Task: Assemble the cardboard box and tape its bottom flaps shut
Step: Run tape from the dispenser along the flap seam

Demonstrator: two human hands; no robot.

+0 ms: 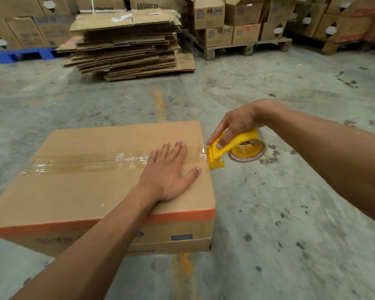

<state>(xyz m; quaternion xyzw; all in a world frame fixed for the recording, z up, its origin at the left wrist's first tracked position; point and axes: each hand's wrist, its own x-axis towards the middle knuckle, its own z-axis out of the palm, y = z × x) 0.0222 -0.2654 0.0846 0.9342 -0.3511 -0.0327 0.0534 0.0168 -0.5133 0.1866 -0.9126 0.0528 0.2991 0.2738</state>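
A brown cardboard box (80, 191) with an orange stripe stands on the concrete floor, its closed flaps facing up. A strip of clear tape (85, 162) runs along the seam between the flaps, from the left edge to the right edge. My left hand (169, 169) lies flat on the box top near the right end of the tape, fingers spread. My right hand (236, 124) grips a yellow tape dispenser (232, 148), whose blade end sits just past the box's right edge. The tape roll in the dispenser is partly hidden by my fingers.
A tall stack of flattened cartons (128, 46) lies straight ahead on the floor. Behind it stand a blue pallet (22, 55) with boxes at the left and wooden pallets (247, 47) with stacked boxes at the right. A faded yellow line (159, 105) runs along the floor.
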